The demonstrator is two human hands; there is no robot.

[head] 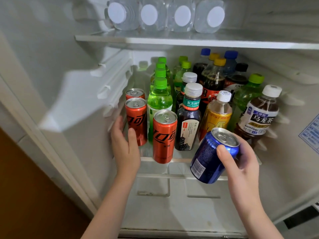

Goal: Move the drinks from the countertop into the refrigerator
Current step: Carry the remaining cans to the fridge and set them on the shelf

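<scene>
— Where's the blue can (214, 156)?
— Tilted in the right hand (241, 163), gripped near its top, just off the shelf (183, 160) edge, unplaced.
— And the left hand (126, 145)?
— Curled round a red can (136, 121); probably clearing a front gap first

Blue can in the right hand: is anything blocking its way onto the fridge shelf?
Yes: the yellow bottle and dark tea bottle stand just behind the blue can, leaving only the front strip of the shelf.

A brown surface (22, 195) borders the pale wall (10, 118).
</scene>
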